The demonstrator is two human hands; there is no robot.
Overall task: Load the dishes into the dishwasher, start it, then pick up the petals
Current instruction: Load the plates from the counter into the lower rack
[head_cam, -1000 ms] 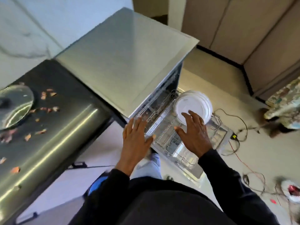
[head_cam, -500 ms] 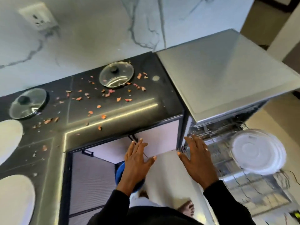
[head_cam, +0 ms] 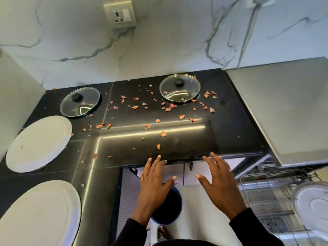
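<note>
Round white plates (head_cam: 38, 143), glass lids (head_cam: 179, 88) on black counter (head_cam: 230, 128): unloaded yet.
Dishwasher rack (head_cam: 266, 196) out; pink petals (head_cam: 163, 134) uncollected; left hand (head_cam: 154, 183), right hand (head_cam: 221, 185) spread, grasping nothing.

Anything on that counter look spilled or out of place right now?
Yes. Dried pink petals are scattered loose over the black counter, mostly between the two glass lids, with a few near the front edge. Both lids lie flat on the counter. Both hands are empty.

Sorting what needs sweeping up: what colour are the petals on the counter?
Pinkish orange petals, scattered on the black counter; head view.
</note>
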